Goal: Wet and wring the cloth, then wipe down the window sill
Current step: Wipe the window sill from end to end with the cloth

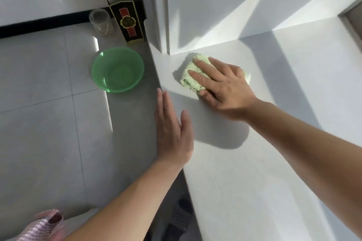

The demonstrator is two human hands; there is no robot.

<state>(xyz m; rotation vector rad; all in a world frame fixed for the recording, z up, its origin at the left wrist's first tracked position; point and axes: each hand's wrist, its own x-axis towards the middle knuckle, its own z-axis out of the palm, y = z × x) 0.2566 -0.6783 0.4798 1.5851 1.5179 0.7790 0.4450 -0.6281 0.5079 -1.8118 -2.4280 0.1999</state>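
Note:
A crumpled light-green cloth (189, 76) lies on the white window sill (264, 143), close to the sill's far left corner by the wall. My right hand (223, 86) presses flat on top of the cloth, fingers spread over it and thumb curled at its near edge. Resting flat on the sill's left edge is my left hand (172, 127), fingers together and holding nothing. A green plastic basin (118, 69) stands on the floor below, left of the sill.
On the grey tiled floor (39, 123) behind the basin stand a clear plastic cup (100, 21) and a black, red and gold box (127, 22) against the wall. A striped slipper (45, 225) shows at the bottom left. A window frame edge (350, 19) borders the sill at the far right.

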